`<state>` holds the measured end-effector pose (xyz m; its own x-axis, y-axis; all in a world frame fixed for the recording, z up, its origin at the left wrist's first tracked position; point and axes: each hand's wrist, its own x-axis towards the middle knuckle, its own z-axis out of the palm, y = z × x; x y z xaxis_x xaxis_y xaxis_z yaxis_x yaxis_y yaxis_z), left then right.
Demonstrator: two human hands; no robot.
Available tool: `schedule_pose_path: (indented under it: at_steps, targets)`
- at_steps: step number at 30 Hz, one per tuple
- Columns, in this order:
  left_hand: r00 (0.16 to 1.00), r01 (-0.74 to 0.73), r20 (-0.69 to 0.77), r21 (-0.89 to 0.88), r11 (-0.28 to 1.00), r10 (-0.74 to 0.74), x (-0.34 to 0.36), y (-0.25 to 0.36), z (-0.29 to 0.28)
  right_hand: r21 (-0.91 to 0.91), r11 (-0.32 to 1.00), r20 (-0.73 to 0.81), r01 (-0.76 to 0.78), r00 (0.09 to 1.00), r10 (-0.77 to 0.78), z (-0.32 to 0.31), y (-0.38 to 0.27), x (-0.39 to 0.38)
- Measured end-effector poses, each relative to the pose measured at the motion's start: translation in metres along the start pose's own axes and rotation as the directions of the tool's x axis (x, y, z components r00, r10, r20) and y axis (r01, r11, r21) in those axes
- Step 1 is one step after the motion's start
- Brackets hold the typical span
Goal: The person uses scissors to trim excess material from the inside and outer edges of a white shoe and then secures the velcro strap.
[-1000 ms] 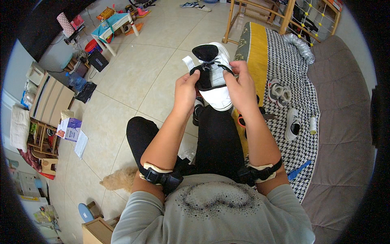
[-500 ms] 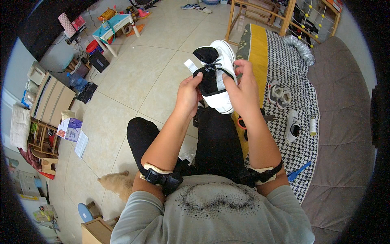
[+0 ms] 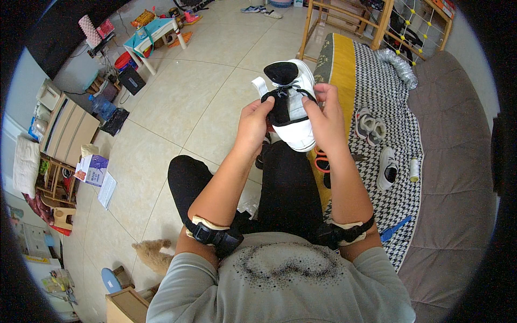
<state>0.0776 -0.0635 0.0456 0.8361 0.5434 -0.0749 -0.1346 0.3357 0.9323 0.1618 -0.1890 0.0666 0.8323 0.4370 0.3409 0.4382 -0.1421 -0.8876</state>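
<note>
My left hand (image 3: 253, 118) grips the left side of a white and black sneaker (image 3: 293, 129), thumb pressed on its black collar. My right hand (image 3: 323, 113) holds the other side, thumb at the black-edged opening, fingers curled behind. A white tab sticks up at the shoe's left, beside the dark tongue and laces. Below my right hand lie orange-handled scissors (image 3: 321, 161) on the mat, partly hidden by my arm. A pair of grey-white sneakers (image 3: 370, 126), a single white sneaker (image 3: 388, 168) and a white cylinder (image 3: 414, 169) rest on the houndstooth mat.
I sit by a brown cushioned sofa (image 3: 447, 188) with a foil tube (image 3: 396, 67). A light-coloured dog (image 3: 153, 253) is near my left elbow on the tiled floor (image 3: 151, 102). A small table (image 3: 151, 37), a cabinet (image 3: 67, 129) and a purple box (image 3: 92, 171) stand leftward; a wooden frame (image 3: 318, 16) ahead.
Both hands and the sneaker have shifted slightly to the right, lately dipping a little lower. The dog on the floor has moved slightly.
</note>
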Motion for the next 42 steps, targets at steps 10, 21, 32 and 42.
schedule_pose_path:
  at_steps: [10, 21, 32, 42]
  targets:
    - [0.998, -0.07, 0.011, 0.172, 0.983, 0.069, 0.001, 0.002, 0.0, 0.244, 0.95, 0.14, -0.193, 0.977, 0.162, -0.001, 0.025, 0.011]
    - [0.877, -0.342, -0.055, 0.627, 0.7, 0.477, 0.007, -0.022, 0.0, -0.341, 0.868, -0.052, 0.361, 0.915, -0.4, -0.002, 0.001, -0.001]
    - [0.781, -0.368, -0.011, 0.8, 0.474, 0.625, 0.002, -0.026, 0.004, 0.447, 0.883, 0.238, -0.14, 0.971, 0.033, 0.034, 0.017, -0.029]
    - [0.867, -0.423, 0.109, 0.678, 0.601, 0.487, -0.016, -0.054, 0.009, 0.91, 0.228, 0.232, -0.346, 0.881, 0.412, 0.049, 0.027, -0.006]
